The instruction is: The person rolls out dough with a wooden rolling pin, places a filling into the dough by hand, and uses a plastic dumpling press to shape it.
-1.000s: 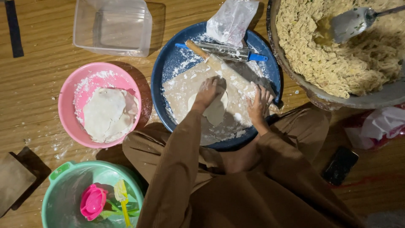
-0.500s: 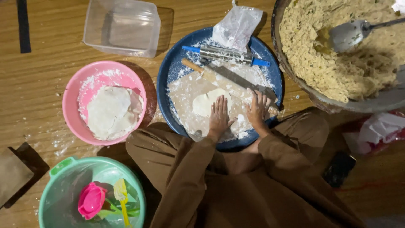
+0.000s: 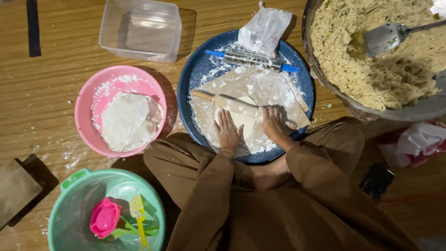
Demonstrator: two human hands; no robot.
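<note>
I sit on a wooden floor with a blue basin (image 3: 197, 69) in front of my knees. In it lies a floured board (image 3: 274, 88) with a thin round of dough (image 3: 245, 120) on it. A wooden rolling pin (image 3: 218, 99) lies across the dough's far edge. My left hand (image 3: 227, 131) rests flat, palm down, on the dough just behind the pin. My right hand (image 3: 275, 123) lies flat beside it, with its fingertips at the pin's right end. Neither hand grips anything.
A metal rolling pin with blue handles (image 3: 253, 59) and a floury plastic bag (image 3: 265, 30) lie at the basin's far side. A pink bowl (image 3: 88, 125) holds rolled rounds. Also here: a clear tub (image 3: 139, 30), a large bowl of shredded filling (image 3: 353, 107) with a spoon (image 3: 383, 39), and a green bowl (image 3: 69, 204).
Both hands have drawn back from the far part of the board toward my body. The wooden pin has rolled back with them over the dough.
</note>
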